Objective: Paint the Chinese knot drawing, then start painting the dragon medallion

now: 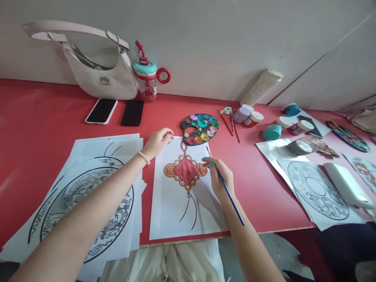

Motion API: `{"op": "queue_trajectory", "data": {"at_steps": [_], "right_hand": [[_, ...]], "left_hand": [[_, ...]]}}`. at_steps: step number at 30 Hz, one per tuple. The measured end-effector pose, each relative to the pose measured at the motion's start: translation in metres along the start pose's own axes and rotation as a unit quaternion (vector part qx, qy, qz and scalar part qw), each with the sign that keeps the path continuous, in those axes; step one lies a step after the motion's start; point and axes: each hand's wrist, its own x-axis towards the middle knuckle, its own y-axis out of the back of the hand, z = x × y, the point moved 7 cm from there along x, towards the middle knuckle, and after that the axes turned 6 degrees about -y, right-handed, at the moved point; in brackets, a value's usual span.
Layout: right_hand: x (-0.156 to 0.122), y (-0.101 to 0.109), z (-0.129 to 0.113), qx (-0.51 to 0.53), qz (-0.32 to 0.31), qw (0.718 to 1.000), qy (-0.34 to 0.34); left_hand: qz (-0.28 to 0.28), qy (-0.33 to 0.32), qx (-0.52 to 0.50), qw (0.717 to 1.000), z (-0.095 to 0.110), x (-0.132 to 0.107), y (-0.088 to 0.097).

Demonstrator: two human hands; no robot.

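My right hand [220, 174] is closed around a blue-handled paintbrush [230, 196], its bristle tip pointing up just below the palette. Under it lies a white sheet [167, 207] printed with a Chinese knot ornament [186, 168]. Red paint fills the knot's centre diamond and orange its outer loops; the tassel lines at the bottom are uncoloured. At the sheet's upper left edge is my left hand [158, 143], fingers curled together; whether they pinch anything is hidden. A black palette [185, 122] with several paint colours touches the sheet's top edge.
Line-art sheets [88, 188] lie at left. Behind are two phones [102, 110], a white handbag [100, 80] and a donut-lidded cup [147, 80]. Right of the palette are brushes [226, 123], paint jars [272, 132], another palette [348, 135] and a white device [346, 184] on more sheets.
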Motion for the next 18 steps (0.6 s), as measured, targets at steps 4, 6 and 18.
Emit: {"op": "queue_trajectory", "data": {"at_steps": [4, 6, 18], "right_hand": [[0.001, 0.005, 0.011, 0.028, 0.014, 0.998, -0.051], [0.000, 0.006, 0.014, 0.022, 0.003, 0.998, -0.060], [0.003, 0.005, 0.013, -0.048, -0.022, 0.998, -0.017]], "left_hand": [[-0.011, 0.016, 0.003, 1.000, 0.005, -0.005, 0.001], [-0.020, 0.021, 0.014, 0.999, 0.008, -0.012, 0.003], [0.090, 0.244, -0.296, 0.919, 0.010, -0.071, 0.051]]}}
